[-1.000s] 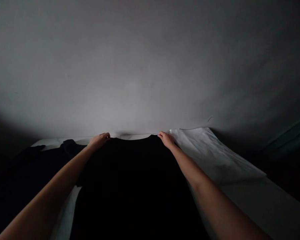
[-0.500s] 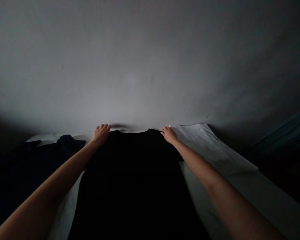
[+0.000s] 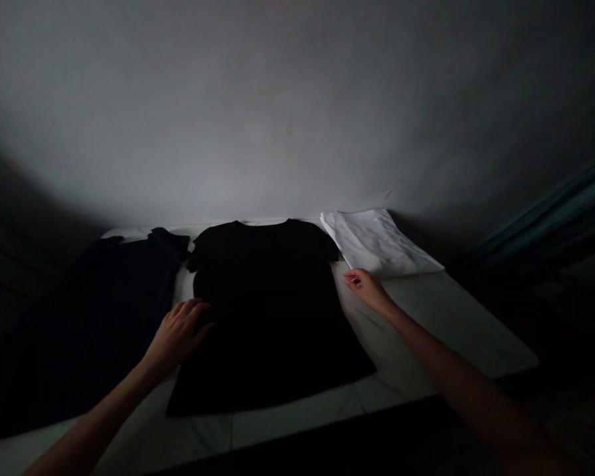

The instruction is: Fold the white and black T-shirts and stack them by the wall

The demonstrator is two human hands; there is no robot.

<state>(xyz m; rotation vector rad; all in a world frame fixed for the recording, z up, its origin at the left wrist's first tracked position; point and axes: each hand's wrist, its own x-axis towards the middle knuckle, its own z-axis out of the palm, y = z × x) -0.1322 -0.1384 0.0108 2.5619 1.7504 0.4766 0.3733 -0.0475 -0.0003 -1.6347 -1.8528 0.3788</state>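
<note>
Fading into the shadow on the left, a dark garment (image 3: 114, 311) is hard to make out, and its far edge is lost in the gloom. The black T-shirt (image 3: 268, 311) lies flat and spread on a white tabletop (image 3: 456, 324), its folds barely visible in the dim light. It sits between the dark garment and a folded white cloth (image 3: 377, 241), with a wall (image 3: 297, 112) behind and a teal curtain (image 3: 550, 211) at the right. The left hand (image 3: 178, 334) rests over the T-shirt's edge, fingers slightly spread, with no clear grip. The right hand (image 3: 367, 289) sits just below the white cloth, fingers loosely curled around nothing.
</note>
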